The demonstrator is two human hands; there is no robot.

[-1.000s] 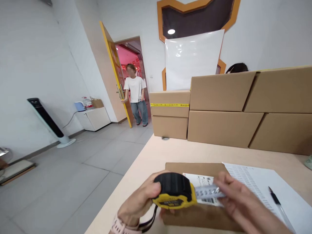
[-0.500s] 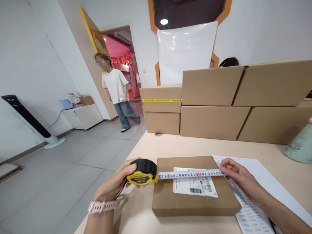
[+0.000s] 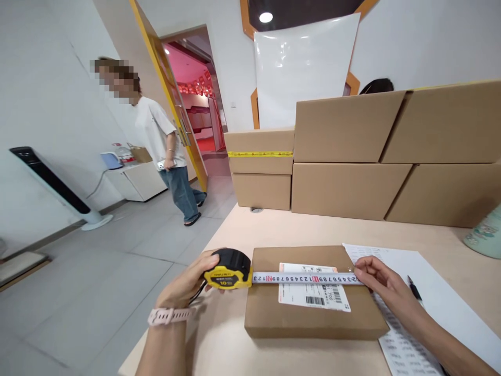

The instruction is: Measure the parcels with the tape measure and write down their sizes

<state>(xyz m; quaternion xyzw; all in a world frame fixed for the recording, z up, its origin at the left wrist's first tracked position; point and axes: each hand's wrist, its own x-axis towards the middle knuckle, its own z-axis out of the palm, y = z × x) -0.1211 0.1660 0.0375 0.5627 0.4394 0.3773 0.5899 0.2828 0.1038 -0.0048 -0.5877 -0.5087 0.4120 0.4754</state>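
Observation:
My left hand [image 3: 191, 282] is wrapped round the black and yellow case of a tape measure [image 3: 229, 269], just off the left side of a small cardboard box [image 3: 313, 326]. The white blade [image 3: 297, 278] stretches across the top of the box and over its shipping label [image 3: 313, 300]. My right hand [image 3: 376, 277] pinches the blade's free end between thumb and fingers at the box's right edge. The box lies flat on the table. Under the right forearm lie printed sheets of paper [image 3: 399, 261], with a black pen [image 3: 415, 290] on them.
Large cardboard boxes [image 3: 352, 188] stand stacked along the table's back, hiding most of a person whose hair [image 3: 378, 86] shows above. A green patterned container [image 3: 485, 235] is at the right. Another person [image 3: 156, 130] walks near the open door [image 3: 172, 83]. A tower fan [image 3: 55, 183] stands left.
The person in the white shirt has walked closer and leftward from the doorway. The camera view has shifted slightly. Both hands keep the tape measure stretched over the box, and the pen now shows.

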